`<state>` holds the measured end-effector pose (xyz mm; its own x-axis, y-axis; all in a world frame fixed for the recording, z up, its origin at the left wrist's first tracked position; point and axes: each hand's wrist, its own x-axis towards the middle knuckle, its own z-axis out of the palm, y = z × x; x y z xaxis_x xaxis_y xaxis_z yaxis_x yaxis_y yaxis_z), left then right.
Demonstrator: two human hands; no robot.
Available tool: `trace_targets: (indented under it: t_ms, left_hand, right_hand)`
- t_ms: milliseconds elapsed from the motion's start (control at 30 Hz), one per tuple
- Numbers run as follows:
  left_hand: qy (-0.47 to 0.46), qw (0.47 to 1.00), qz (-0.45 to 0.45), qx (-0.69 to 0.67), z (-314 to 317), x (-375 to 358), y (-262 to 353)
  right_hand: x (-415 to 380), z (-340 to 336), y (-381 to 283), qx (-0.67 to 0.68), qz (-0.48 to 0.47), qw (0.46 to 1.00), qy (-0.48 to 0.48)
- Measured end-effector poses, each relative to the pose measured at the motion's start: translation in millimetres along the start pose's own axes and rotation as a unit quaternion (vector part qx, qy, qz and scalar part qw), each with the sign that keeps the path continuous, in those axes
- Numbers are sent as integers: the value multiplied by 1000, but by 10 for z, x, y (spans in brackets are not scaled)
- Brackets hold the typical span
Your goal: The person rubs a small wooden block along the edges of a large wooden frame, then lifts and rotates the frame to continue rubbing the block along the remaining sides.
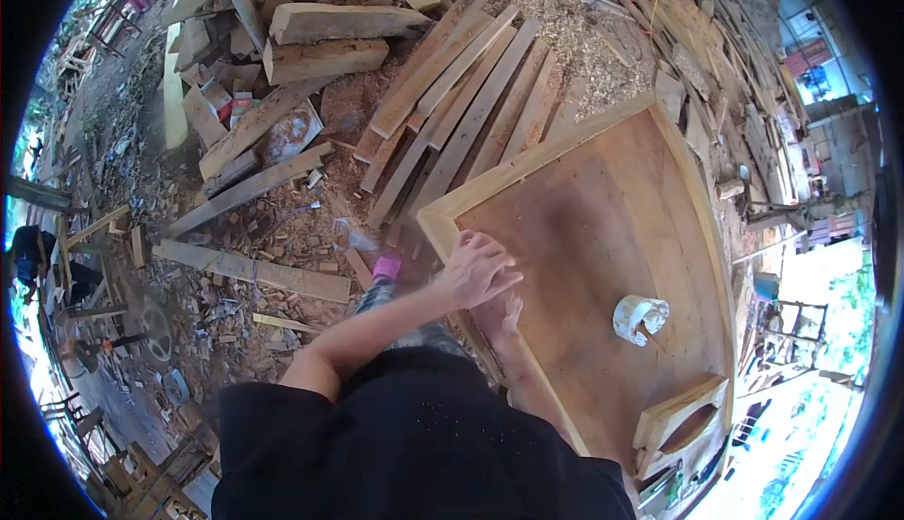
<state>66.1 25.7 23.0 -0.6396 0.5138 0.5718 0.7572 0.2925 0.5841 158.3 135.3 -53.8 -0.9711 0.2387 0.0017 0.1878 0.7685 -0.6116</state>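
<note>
My left hand [478, 271] reaches over the near left corner of a large wooden panel [574, 238] with a raised, pale wood border [551, 158]. Its fingers are a little bent and apart, and no object shows in them. My right hand [501, 320] is just below it, close against the panel's near border. The left hand overlaps part of the right, whose thumb side shows while most of its fingers are hidden. A white tub [641, 320] with a stick in it stands on the panel, to the right of both hands.
A small wooden frame with an oval opening [680, 426] lies at the panel's right end. Beyond the panel are stacked planks [461, 96] and thick timber blocks [330, 40]. Wood scraps and shavings cover the ground. A person [38, 256] is at the far left.
</note>
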Motion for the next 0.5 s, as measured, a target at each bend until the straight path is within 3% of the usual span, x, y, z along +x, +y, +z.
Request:
trace_targets:
  t_ms: [67, 200, 267, 300, 367, 400, 500]
  left_hand:
    - [-177, 982, -66, 18, 121, -10, -193]
    - [-199, 976, -89, 24, 90, -160, -378]
    - [-66, 996, -63, -18, 145, -239, -503]
    - [-70, 995, -64, -20, 104, -190, -604]
    - [-50, 987, -152, 9, -11, 40, -923]
    - [-13, 989, -139, 42, -63, 166, -1123]
    - [27, 988, -130, 75, -212, 567, -1601]
  right_hand:
    - [1, -240, -259, -144, 97, 976, -131]
    - [-68, -442, -454, -70, 57, 993, -72]
    - [15, -413, -512, -100, 84, 985, -117]
    - [139, -359, -577, -95, 82, 985, -115]
    - [549, -133, -674, -103, 44, 991, -68]
    - [773, 9, -699, -113, 7, 993, -21]
    - [1318, 70, -909, -108, 36, 992, -51]
